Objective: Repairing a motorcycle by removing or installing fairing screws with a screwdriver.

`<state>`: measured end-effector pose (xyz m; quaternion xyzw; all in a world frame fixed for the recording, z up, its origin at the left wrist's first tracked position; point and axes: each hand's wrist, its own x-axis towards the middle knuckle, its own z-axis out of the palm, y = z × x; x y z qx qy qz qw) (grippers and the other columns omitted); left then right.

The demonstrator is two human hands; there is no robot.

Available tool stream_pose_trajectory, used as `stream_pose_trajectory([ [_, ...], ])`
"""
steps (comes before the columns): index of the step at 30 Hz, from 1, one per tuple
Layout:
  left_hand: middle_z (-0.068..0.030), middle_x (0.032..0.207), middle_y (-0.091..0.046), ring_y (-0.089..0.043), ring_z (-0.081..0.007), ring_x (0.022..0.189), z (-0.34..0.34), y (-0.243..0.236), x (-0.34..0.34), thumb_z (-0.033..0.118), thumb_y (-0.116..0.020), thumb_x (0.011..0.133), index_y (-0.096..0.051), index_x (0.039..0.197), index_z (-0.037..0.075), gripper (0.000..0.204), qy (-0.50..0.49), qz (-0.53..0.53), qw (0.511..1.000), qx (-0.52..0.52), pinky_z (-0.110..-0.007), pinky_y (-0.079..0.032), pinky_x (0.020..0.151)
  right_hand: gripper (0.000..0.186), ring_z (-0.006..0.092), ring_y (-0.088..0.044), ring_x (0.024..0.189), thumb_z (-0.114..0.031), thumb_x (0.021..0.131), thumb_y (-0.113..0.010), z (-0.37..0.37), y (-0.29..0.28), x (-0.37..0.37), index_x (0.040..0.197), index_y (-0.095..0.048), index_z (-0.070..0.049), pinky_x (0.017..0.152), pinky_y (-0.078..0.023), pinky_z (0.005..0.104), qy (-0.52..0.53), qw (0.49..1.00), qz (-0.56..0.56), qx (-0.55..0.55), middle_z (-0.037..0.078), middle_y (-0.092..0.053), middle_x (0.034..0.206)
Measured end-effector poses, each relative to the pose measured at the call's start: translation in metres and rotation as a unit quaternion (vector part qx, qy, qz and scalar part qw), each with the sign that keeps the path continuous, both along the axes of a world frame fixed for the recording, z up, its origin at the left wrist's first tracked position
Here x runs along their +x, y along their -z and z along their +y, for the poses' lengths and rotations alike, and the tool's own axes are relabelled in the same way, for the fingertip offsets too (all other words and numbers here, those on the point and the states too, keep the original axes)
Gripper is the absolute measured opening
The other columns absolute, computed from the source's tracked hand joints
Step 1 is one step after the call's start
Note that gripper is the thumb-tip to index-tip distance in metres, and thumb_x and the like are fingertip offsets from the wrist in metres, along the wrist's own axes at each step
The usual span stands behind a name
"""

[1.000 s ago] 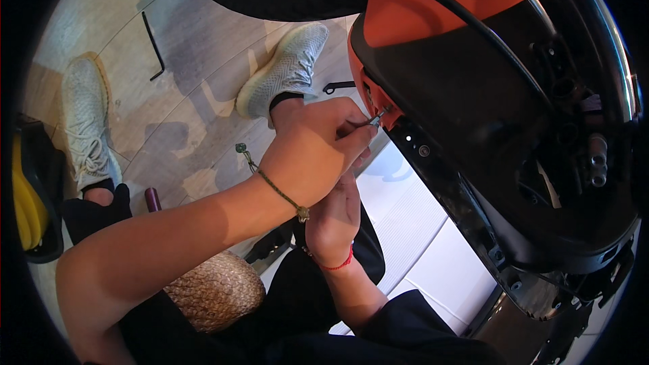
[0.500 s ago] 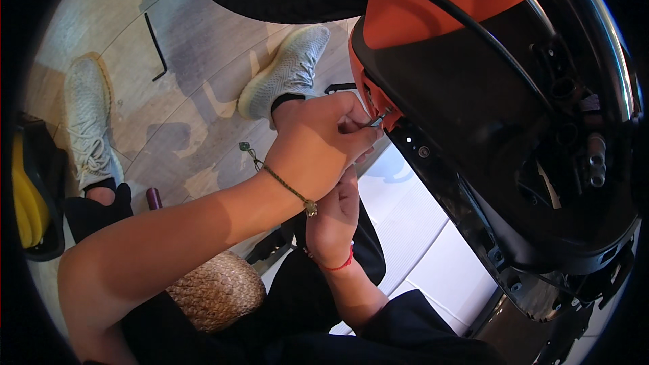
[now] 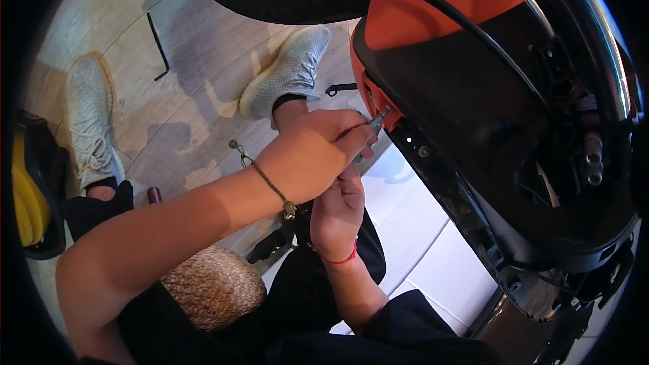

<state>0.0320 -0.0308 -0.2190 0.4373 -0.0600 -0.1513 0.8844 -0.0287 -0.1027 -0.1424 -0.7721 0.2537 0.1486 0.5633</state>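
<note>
My left hand [image 3: 321, 145], with a green cord bracelet at the wrist, is closed in a pinch on a slim grey metal tool [image 3: 377, 120] that looks like a screwdriver bit. Its thin tip points at the lower edge of the orange panel [image 3: 433, 7]; whether it touches cannot be told. Just below, my right hand [image 3: 338, 213], wearing a red cord bracelet, is curled up against the left. Its fingertips are partly hidden, so what it grips does not show. The orange panel borders a black plastic body [image 3: 460, 88] of a scooter-like vehicle.
A black tyre [image 3: 291, 0] crosses the top. An L-shaped hex key [image 3: 158, 47] lies on the wooden floor, and another black tool [image 3: 340, 88] beside my shoe [image 3: 287, 71]. A woven stool [image 3: 213, 289] is under my left arm. At far left is a black-and-yellow object [image 3: 30, 189].
My left hand has drawn back slightly down and left from the orange panel, showing more of the metal tool. My right hand has shifted slightly.
</note>
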Motion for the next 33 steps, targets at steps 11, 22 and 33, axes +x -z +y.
stream_pose_trajectory([
  [11, -0.0062, 0.064, -0.059, -0.058, -0.0124, 0.061, 0.006, -0.015, 0.011, 0.014, -0.061, 0.080, -0.059, 0.076, -0.002, 0.016, 0.094, 0.204, 0.974, 0.000, -0.024, -0.045, 0.058, 0.027, 0.0105, -0.048, 0.099, -0.007, 0.093, -0.043, 0.007, -0.001, 0.008, 0.118, -0.042, 0.003, 0.085, -0.038, 0.0229, 0.093, 0.994, -0.004, 0.061, 0.005, -0.050, 0.111],
  [22, -0.0114, 0.071, -0.062, -0.061, -0.0223, 0.065, 0.005, 0.000, 0.001, 0.023, -0.057, 0.082, -0.063, 0.079, 0.001, 0.022, 0.070, 0.166, 0.978, -0.106, -0.029, -0.046, 0.064, 0.021, 0.0038, -0.045, 0.076, -0.007, 0.090, -0.051, 0.001, 0.003, 0.002, 0.111, -0.047, -0.005, 0.067, -0.037, 0.0178, 0.102, 0.994, -0.030, -0.012, -0.001, -0.054, 0.095],
  [33, -0.0094, 0.076, -0.061, -0.056, -0.0134, 0.067, 0.012, -0.007, 0.006, 0.016, -0.063, 0.080, -0.062, 0.086, 0.000, 0.018, 0.107, 0.148, 0.981, 0.062, -0.026, -0.045, 0.064, 0.008, 0.0051, -0.048, 0.075, -0.005, 0.091, -0.049, -0.005, 0.013, -0.007, 0.096, -0.051, 0.001, 0.068, -0.040, 0.0201, 0.097, 0.992, -0.015, -0.085, 0.000, -0.053, 0.087],
])
